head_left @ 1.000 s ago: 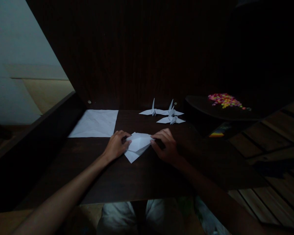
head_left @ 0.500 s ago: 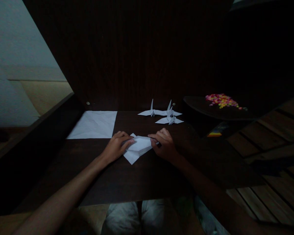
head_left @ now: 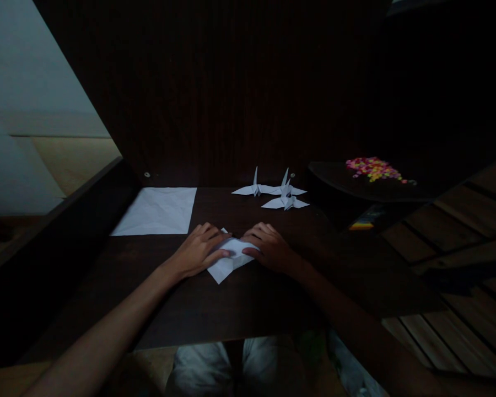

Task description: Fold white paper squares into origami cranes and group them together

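A partly folded piece of white paper (head_left: 224, 268) lies on the dark tabletop, one pointed corner toward me. My left hand (head_left: 200, 248) is closed on its left side, thumb on top and fingers along the far edge. On the right side, my right hand (head_left: 268, 247) grips the same paper, its thumb across the upper face. The hands cover much of the sheet, and the fingertips on its far side are partly hidden. Beyond them stand three folded paper cranes (head_left: 287, 202) with pointed wings.
A flat, creased white sheet (head_left: 159, 210) lies at the back left. Small pink and yellow pieces (head_left: 374, 169) are heaped on a dark curved shelf (head_left: 334, 179) at right. A dark panel (head_left: 215, 99) rises behind the tabletop, and a raised side board (head_left: 53, 242) borders its left.
My right hand has moved left from the paper's right tip, bringing the hands closer together. The thumbs now rest farther in on the paper, whose near corner has shifted slightly toward me.
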### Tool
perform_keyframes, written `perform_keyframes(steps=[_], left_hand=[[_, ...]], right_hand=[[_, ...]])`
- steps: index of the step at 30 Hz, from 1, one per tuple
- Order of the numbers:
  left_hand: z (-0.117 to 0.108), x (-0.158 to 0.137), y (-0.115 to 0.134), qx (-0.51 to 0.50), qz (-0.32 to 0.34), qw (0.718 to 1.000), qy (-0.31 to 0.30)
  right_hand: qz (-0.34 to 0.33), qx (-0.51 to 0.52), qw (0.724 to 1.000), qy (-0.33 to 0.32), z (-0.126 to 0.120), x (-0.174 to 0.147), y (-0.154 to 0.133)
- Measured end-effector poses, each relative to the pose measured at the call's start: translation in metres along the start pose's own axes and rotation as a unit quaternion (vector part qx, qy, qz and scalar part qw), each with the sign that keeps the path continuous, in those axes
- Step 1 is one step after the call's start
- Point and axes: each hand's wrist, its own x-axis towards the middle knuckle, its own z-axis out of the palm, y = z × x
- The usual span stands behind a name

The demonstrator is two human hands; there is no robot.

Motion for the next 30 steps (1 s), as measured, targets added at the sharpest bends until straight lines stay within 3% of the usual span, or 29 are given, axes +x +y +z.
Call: perform_keyframes(steps=[5, 13, 21, 25, 30], left_hand=[[-0.001, -0.001, -0.004, 0.034, 0.024, 0.999, -0.012], [0.003, -0.002, -0.005, 0.000, 0.049, 0.999, -0.016], [0.003, -0.002, 0.006, -0.078, 0.018, 0.996, -0.026], [0.002, -0.004, 0.006, -0.070, 0.026, 0.997, -0.037], [0.004, -0.004, 0.004, -0.090, 0.008, 0.994, -0.063]], right_hand=[[-0.028, 0.004, 0.999, -0.038, -0.003, -0.003, 0.002], [-0.027, -0.011, 0.998, -0.049, 0.005, -0.007, 0.010], [0.061, -0.037, 0.996, 0.046, 0.013, -0.006, 0.013], [0.101, -0.051, 0.989, 0.092, 0.015, -0.005, 0.009], [0.037, -0.038, 0.996, 0.070, 0.011, -0.001, 0.000]])
